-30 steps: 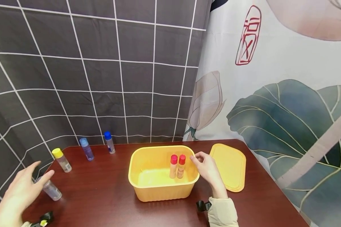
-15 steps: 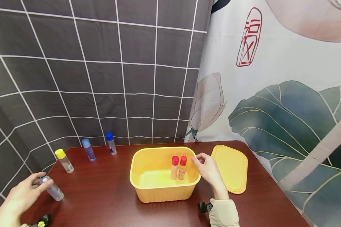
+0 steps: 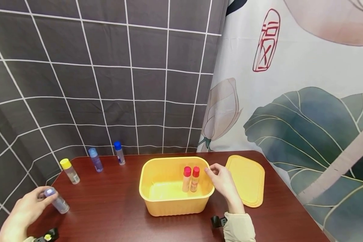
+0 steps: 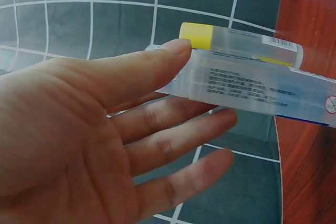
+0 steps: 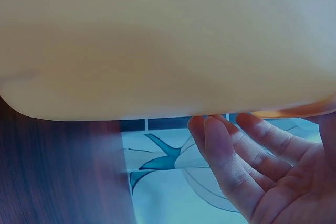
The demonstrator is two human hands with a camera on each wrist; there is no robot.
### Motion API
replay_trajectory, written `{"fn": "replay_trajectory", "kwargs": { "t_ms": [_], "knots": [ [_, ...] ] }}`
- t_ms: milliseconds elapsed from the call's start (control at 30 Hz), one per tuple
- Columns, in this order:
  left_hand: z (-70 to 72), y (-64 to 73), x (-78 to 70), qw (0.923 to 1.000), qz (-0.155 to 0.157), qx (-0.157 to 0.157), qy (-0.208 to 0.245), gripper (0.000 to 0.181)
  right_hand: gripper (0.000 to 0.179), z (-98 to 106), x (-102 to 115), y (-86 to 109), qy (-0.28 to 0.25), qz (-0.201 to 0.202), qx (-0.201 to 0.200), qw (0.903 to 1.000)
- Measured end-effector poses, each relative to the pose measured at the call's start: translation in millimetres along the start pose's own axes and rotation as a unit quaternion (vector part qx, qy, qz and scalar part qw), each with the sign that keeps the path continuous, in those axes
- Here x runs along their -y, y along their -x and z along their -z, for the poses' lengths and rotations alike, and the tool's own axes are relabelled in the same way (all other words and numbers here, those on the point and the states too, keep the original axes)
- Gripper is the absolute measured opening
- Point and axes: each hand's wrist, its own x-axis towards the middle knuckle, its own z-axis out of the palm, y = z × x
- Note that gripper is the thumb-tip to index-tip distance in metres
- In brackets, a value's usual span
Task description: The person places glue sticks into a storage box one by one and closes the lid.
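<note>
At the table's left side my left hand (image 3: 28, 209) pinches a clear plastic bottle (image 3: 59, 203) near its pale cap. In the left wrist view the thumb lies over the top of this bottle (image 4: 247, 85), which has printed text, while the other fingers spread beneath. The bottle stands tilted in the head view. My right hand (image 3: 223, 181) grips the right rim of a yellow plastic box (image 3: 169, 205). Its fingertips meet the rim of the box (image 5: 131, 77) in the right wrist view. Inside the box stand two small red-capped bottles (image 3: 186, 181), side by side.
A yellow-capped bottle (image 3: 70, 172), a light-blue-capped bottle (image 3: 96, 161) and a dark-blue-capped bottle (image 3: 119, 154) stand along the back left of the brown table (image 3: 109, 198). A flat yellow lid (image 3: 248, 181) lies right of the box. Curtains hang behind the table.
My left hand has closed its spread fingers and thumb on the clear bottle's top. The right hand stays on the box rim. The head view has shifted slightly.
</note>
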Motion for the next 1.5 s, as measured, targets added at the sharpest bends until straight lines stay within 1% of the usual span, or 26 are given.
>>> {"fn": "replay_trajectory", "kwargs": {
  "t_ms": [167,267,400,500,600,800,933,1067,1233,1500],
  "knots": [
    [-5.2,-0.5,4.1,0.9996,-0.004,-0.027,0.003,0.046,0.02,-0.1,0.2,-0.7,0.004,0.003,0.002,1.0],
    [-7.2,-1.2,5.3,0.9993,0.0,-0.036,0.007,0.045,0.02,-0.5,-0.4,-1.3,0.004,0.001,0.003,1.0],
    [-7.1,-2.4,2.6,0.9991,0.01,-0.039,0.016,0.046,0.02,-0.4,-0.3,-1.7,0.001,0.0,0.001,1.0],
    [-6.5,-2.5,-1.4,0.9986,0.001,-0.05,0.018,0.046,0.02,0.5,0.3,-0.5,0.001,-0.002,0.002,1.0],
    [-7.4,-2.2,-6.8,0.9972,-0.018,-0.071,0.018,0.042,0.02,0.9,-0.1,0.6,0.001,-0.004,0.002,1.0],
    [-7.7,-4.1,-22.5,0.9929,-0.043,-0.105,0.036,0.04,0.019,1.2,-1.1,0.1,0.003,0.003,-0.003,1.0],
    [-7.8,-5.5,-33.8,0.9886,-0.061,-0.132,0.037,0.039,0.019,0.6,-1.6,-0.2,0.006,0.004,0.001,1.0],
    [-7.8,-6.1,-47.9,0.9845,-0.078,-0.151,0.041,0.037,0.019,0.4,-0.6,-0.5,0.004,0.002,0.0,1.0],
    [-8.2,-4.6,-67.8,0.9813,-0.09,-0.163,0.05,0.036,0.019,0.3,-0.2,-0.5,0.003,0.006,-0.002,1.0],
    [-10.1,-3.3,-99.6,0.9719,-0.132,-0.179,0.077,0.032,0.018,0.7,1.1,0.2,0.001,0.001,-0.003,1.0]
  ]
}}
